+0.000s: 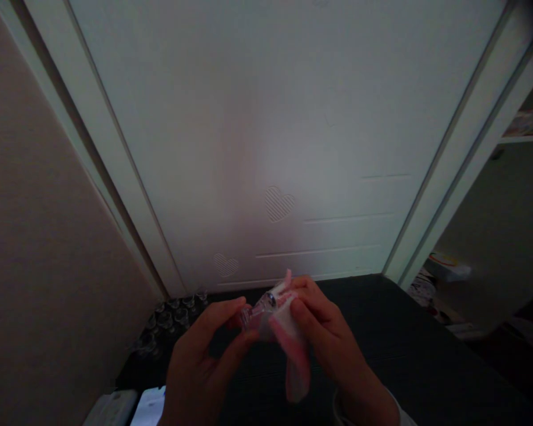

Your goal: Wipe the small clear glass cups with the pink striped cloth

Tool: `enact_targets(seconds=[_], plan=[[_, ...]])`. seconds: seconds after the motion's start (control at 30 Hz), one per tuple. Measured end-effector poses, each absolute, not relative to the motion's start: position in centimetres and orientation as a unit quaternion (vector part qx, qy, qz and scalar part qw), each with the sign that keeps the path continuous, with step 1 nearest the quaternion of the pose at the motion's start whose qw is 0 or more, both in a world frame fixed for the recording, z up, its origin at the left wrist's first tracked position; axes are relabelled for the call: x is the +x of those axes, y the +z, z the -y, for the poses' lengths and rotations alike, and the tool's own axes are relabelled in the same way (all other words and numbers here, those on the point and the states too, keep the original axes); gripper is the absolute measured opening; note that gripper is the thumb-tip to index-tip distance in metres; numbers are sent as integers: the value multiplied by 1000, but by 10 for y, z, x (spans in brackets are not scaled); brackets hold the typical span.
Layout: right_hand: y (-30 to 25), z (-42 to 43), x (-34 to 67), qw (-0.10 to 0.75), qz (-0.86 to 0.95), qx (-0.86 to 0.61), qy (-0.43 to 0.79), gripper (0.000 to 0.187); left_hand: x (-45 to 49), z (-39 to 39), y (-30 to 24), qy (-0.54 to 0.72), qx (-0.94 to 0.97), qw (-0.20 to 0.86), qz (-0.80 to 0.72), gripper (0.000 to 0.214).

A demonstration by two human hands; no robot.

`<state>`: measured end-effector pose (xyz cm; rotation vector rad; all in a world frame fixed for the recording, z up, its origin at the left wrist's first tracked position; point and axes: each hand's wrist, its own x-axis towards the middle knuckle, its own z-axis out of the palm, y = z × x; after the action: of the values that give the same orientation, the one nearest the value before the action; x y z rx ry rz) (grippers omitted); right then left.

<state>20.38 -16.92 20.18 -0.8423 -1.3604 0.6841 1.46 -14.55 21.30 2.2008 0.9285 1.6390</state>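
My left hand (204,349) pinches a small clear glass (253,316) between thumb and fingers, holding it sideways above the dark table. In my right hand (326,325) is a pink and white cloth (291,337), gripped by thumb and fingers. The cloth lies against the end of the glass nearer my right hand and partly covers it. One end of the fabric hangs down below the fingers. How far the cloth reaches into the glass is hidden.
Several small clear glasses (165,320) stand at the table's back left, beside the wall (48,236). A lit phone-like screen (148,407) and a white object (112,408) lie at the front left. Behind the dark table (382,331) rises a white panel (293,118) with heart patterns.
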Motion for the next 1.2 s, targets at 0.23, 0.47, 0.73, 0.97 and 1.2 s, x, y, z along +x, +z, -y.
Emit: enact_targets(seconds=[0.23,0.47,0.73,0.97,1.2], plan=[[198,166,195,697,552,-386,245,40,28,151,217,547,787,46,-281,17],[196,164,194,719,499,-393,282,44,39,153,215,528,814,-63,-234,20],[193,163,193,734,489,-386,271,42,42,154,215,512,816,-85,-253,24],[193,165,192,752,487,-380,231,41,43,154,211,502,814,-82,-281,26],[194,165,191,752,495,-388,197,41,41,155,198,489,814,-12,-314,23]])
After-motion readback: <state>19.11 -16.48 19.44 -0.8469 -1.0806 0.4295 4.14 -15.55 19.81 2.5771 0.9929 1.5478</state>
